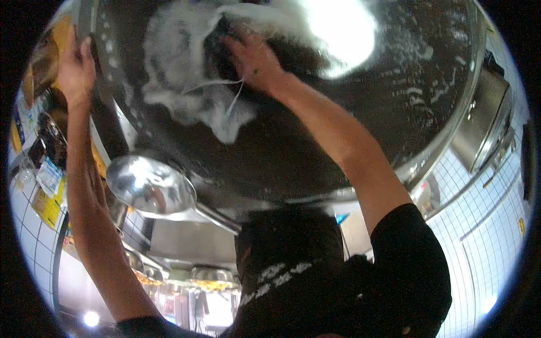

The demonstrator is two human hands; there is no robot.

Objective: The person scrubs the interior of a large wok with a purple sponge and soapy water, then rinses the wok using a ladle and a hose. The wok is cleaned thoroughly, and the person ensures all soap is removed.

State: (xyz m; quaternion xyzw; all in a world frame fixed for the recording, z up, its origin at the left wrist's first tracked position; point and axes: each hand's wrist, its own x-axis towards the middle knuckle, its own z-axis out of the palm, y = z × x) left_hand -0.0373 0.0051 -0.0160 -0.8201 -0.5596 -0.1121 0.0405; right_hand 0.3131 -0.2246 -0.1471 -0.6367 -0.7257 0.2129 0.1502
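A large, dark, round metal pan (296,156) spreads before me, its inner face wet and streaked with white suds (169,59). Deep inside it, my right hand (255,63) is pressed down among the foam, the fingers blurred. Under and beside those fingers is a dark patch; whether it is a scouring pad or bare metal I cannot tell. Thin white strands trail from near the wrist. My left hand (77,72) is at the pan's left rim, fingers straight and thumb apart; whether it touches the rim is unclear.
A shiny steel ladle (150,186) lies below the pan's lower left rim, its handle running towards my dark shirt (296,262). Steel equipment (482,122) stands at right beside white tiles (490,236). Bags and a yellow packet (47,205) are at far left. Steel pots (213,274) appear below.
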